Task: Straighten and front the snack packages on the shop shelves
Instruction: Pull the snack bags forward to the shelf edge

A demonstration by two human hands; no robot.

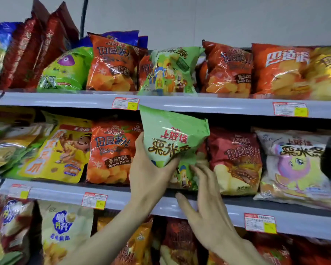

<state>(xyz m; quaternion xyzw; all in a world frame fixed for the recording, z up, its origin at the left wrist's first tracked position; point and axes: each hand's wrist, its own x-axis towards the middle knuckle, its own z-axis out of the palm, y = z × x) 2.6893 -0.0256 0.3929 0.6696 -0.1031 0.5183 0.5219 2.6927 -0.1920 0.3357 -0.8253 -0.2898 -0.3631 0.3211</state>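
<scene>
A green bag point(172, 138) is held at the centre of the frame, in front of the middle shelf point(122, 197). It is tilted, and its upper left corner reaches the rail of the top shelf point(199, 106). It is gripped by the left hand point(149, 173) from the left and from below. The thumb is laid up along the bag's left edge, and the fingers are curled round its lower front, where the foil is creased.

The right hand point(206, 203), lower and just right of centre, is held open with the fingers straight and spread. Its fingertips are laid on a second green bag point(185, 178), which stands on the middle shelf just behind and below the held one. Nothing is gripped by this hand, and its thumb is stretched to the left over the shelf rail.

The two green bags are flanked by an orange bag point(109, 152) on the left and a red bag point(235, 159) on the right, both upright and facing forward. A price tag point(125, 103) is fixed to the top rail, just left of the held bag's upper corner.
</scene>
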